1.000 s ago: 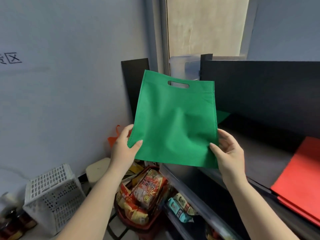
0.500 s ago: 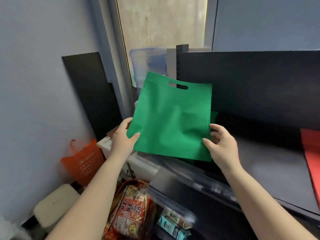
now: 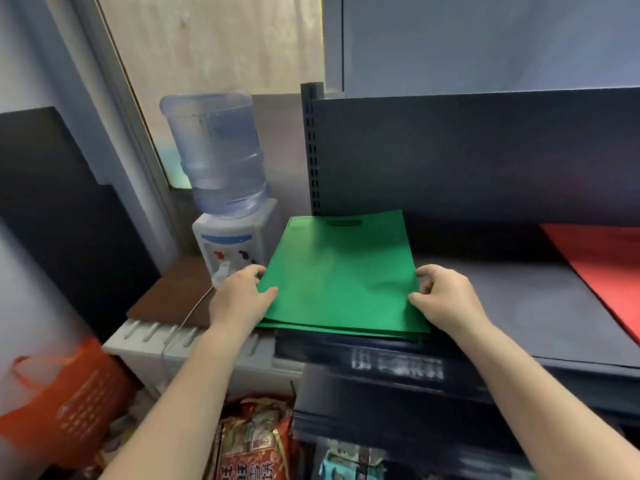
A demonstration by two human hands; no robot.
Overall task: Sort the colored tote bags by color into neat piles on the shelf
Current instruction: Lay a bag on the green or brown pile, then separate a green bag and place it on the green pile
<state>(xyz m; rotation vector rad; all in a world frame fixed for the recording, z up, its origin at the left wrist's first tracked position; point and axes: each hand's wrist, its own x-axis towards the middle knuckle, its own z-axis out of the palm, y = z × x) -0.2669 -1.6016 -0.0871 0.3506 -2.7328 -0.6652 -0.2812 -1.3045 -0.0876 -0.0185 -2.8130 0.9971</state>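
A green tote bag (image 3: 341, 275) lies flat on the left end of the dark shelf (image 3: 519, 306), its handle slot toward the back, on top of other green bags whose edges show beneath its front. My left hand (image 3: 242, 297) pinches its left edge near the front corner. On the opposite side, my right hand (image 3: 445, 299) pinches the right edge. A pile of red tote bags (image 3: 604, 271) lies on the same shelf at the far right.
A water dispenser (image 3: 225, 202) with a blue bottle stands just left of the shelf upright (image 3: 313, 147). An orange bag (image 3: 69, 400) sits on the floor at the left. Snack packets (image 3: 252, 445) fill a basket below, and lower shelves hold more packets.
The green bag, held up in front of me before, has come down flat onto the green pile at the shelf's left end. Both hands followed it down, and my view turned toward the shelf.
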